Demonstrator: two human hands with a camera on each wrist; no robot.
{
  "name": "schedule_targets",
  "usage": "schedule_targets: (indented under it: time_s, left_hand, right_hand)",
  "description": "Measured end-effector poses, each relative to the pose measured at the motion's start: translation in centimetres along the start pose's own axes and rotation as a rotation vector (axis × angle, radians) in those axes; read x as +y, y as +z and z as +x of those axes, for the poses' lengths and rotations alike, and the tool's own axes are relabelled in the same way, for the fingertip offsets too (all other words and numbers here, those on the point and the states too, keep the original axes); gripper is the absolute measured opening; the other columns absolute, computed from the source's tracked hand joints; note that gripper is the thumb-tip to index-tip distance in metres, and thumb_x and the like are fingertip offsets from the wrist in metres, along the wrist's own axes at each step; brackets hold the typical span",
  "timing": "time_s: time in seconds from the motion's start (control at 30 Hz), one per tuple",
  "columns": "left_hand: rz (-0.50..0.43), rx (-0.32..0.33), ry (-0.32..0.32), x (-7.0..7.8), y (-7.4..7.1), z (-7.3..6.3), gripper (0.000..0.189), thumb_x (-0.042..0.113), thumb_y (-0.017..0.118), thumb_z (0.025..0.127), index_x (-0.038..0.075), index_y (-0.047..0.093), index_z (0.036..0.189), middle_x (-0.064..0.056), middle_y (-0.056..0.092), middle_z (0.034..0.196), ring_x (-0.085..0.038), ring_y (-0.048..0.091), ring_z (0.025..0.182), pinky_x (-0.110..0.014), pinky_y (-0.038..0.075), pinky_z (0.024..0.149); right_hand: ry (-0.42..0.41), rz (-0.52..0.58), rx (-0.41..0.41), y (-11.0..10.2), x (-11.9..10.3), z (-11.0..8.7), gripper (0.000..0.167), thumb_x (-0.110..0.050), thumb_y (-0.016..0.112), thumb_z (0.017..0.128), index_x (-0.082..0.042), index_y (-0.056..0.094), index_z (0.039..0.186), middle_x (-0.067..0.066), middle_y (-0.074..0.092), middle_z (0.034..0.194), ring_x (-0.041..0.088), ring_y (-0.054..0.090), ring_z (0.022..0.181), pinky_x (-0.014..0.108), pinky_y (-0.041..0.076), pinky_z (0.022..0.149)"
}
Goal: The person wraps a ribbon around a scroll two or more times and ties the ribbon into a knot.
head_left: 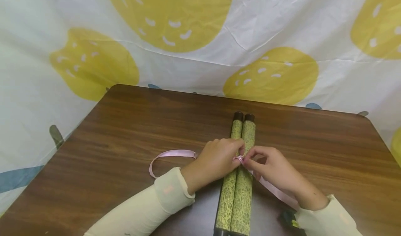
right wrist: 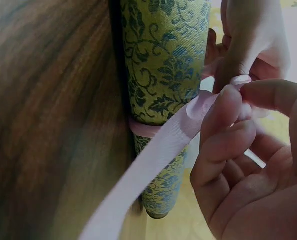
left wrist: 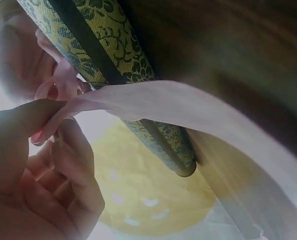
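Two brocade-covered scrolls (head_left: 242, 194), yellow-green with dark floral patterning and dark end knobs, lie side by side on the table. A pink ribbon (right wrist: 153, 150) passes around them, with a loop or crossing above. My left hand (head_left: 216, 159) pinches the ribbon between thumb and finger; the left wrist view shows the ribbon (left wrist: 163, 102) running from that pinch past the scroll. From the other side, my right hand (head_left: 275, 168) pinches the ribbon close to the left fingertips. The fingers partly hide the crossing, so I cannot tell whether it is knotted.
The brown wooden table (head_left: 125, 124) extends to both sides and behind the scrolls. A curtain (head_left: 194, 58) with yellow fruit shapes hangs beyond its far edge. Beside the right sleeve lies a small dark object (head_left: 289, 218) with a yellow spot, partly hidden.
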State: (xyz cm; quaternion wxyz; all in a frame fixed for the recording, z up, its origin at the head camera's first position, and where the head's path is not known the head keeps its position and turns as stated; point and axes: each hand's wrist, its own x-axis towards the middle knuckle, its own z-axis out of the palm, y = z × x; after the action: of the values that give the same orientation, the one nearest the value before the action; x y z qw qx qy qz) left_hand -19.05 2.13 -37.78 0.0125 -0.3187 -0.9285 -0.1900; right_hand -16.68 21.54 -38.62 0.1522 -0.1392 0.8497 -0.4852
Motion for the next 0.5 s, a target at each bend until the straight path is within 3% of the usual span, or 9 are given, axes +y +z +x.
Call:
schedule_targets:
  time_s: [0.2, 0.33, 0.5]
  left_hand:
    - [-0.042, -0.004, 0.031, -0.2, -0.2, 0.1, 0.017, 0.024, 0.077, 0.086, 0.022, 0.061, 0.091, 0.010, 0.063, 0.076, -0.008, 0.055, 0.064, -0.024, 0.044, 0.055]
    - [-0.151, -0.017, 0.069, -0.5, -0.4, 0.3, 0.014, 0.018, 0.077, 0.086, 0.019, 0.064, 0.091, 0.009, 0.061, 0.076, -0.006, 0.055, 0.066, -0.018, 0.044, 0.059]
    - [-0.322, -0.066, 0.103, -0.8, -1.1, 0.5, 0.007, 0.012, 0.074, 0.088, 0.016, 0.068, 0.090, 0.007, 0.065, 0.079, -0.003, 0.056, 0.070, -0.013, 0.046, 0.064]
  right_hand:
    - [0.020, -0.024, 0.044, 0.3, 0.1, 0.3, 0.025, -0.015, 0.071, 0.091, -0.006, 0.067, 0.114, 0.008, 0.069, 0.085, 0.013, 0.058, 0.053, 0.027, 0.048, 0.047]
    - [-0.005, -0.040, 0.045, 0.4, 0.3, 0.3, 0.015, -0.011, 0.070, 0.091, -0.004, 0.072, 0.104, 0.008, 0.069, 0.083, 0.011, 0.056, 0.051, 0.024, 0.045, 0.045]
    - [0.023, -0.030, 0.066, 0.1, 0.4, 0.2, 0.006, -0.010, 0.068, 0.092, -0.007, 0.071, 0.096, 0.008, 0.068, 0.083, 0.013, 0.059, 0.056, 0.026, 0.050, 0.051]
